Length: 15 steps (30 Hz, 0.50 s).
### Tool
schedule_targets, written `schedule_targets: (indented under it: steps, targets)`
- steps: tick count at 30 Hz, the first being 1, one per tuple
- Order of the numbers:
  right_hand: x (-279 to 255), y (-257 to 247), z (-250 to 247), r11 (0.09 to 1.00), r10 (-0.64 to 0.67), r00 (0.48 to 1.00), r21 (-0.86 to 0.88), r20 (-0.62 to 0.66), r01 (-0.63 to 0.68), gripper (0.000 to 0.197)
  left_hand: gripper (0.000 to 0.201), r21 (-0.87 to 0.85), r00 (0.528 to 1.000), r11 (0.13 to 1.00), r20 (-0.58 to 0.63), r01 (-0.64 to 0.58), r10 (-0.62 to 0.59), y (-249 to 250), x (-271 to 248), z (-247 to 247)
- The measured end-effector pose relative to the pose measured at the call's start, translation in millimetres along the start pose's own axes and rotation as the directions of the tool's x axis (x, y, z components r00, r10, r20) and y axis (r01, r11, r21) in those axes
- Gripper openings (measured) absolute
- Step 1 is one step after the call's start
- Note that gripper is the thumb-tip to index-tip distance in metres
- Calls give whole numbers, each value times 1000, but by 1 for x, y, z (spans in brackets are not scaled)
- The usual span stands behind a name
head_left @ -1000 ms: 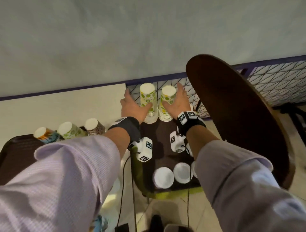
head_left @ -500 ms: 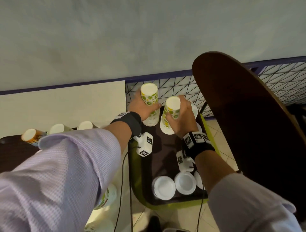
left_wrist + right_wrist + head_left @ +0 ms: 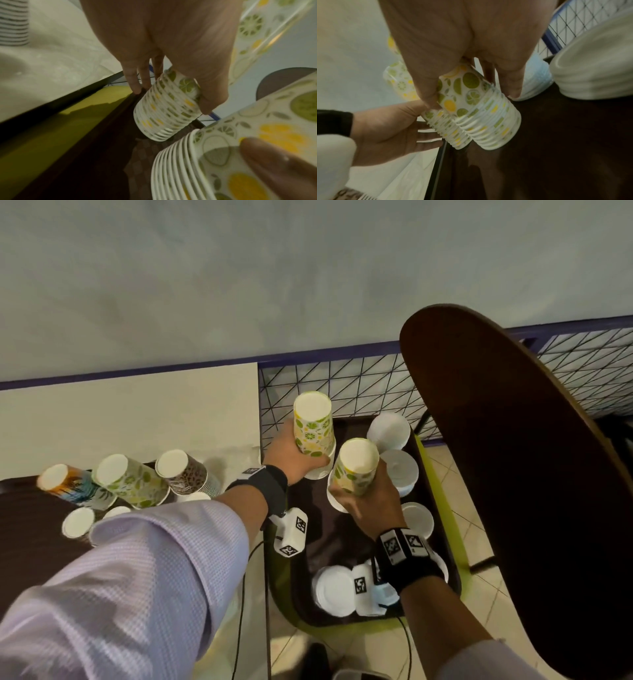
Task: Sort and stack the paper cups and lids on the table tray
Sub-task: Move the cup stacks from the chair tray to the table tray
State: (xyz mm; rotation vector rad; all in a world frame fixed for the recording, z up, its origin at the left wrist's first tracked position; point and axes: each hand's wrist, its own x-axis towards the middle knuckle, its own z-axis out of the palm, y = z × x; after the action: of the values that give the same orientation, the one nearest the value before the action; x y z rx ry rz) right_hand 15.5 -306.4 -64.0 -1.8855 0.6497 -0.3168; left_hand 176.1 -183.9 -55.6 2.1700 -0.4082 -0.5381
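Two stacks of upturned lemon-and-lime paper cups are over the dark brown tray point(image 3: 308, 546). My left hand point(image 3: 291, 457) grips the far stack point(image 3: 313, 436) near the tray's far left corner; its wrist view shows fingers and thumb round that stack point(image 3: 164, 115). My right hand point(image 3: 370, 501) grips the nearer, tilted stack point(image 3: 354, 470), seen close in the right wrist view point(image 3: 491, 121) beside the left stack point(image 3: 448, 135). White lid stacks point(image 3: 399, 470) line the tray's right side, with more lids point(image 3: 334, 590) at its near end.
A second dark tray point(image 3: 30, 529) on the white table point(image 3: 137, 412) to the left holds several patterned cup stacks point(image 3: 126, 481) and loose lids. A dark wooden chair back point(image 3: 513, 474) rises on the right. A wire mesh panel point(image 3: 342, 385) runs behind the tray.
My right hand has closed round its cup stack and drawn it toward me, tilted, away from the left stack. My left hand has curled round its stack at the far corner.
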Motion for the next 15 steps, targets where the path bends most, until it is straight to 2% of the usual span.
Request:
schedule_targets:
  steps: [4, 7, 11, 15]
  targets:
    - [6, 4, 10, 1000, 1, 1000, 7, -23, -1, 77, 113, -99, 998, 993, 6, 58, -57, -30, 16, 19]
    - [4, 13, 22, 999, -36, 998, -12, -61, 35, 77, 105, -110, 999, 993, -8, 48, -49, -40, 22, 26]
    - [-4, 7, 20, 989, -110, 987, -110, -117, 97, 68, 104, -30, 999, 999, -43, -14, 13, -21, 14, 23]
    - [-14, 7, 15, 971, -42, 999, -235, -23, 36, 84, 112, 147, 1000, 989, -12, 5, -3, -5, 13, 22]
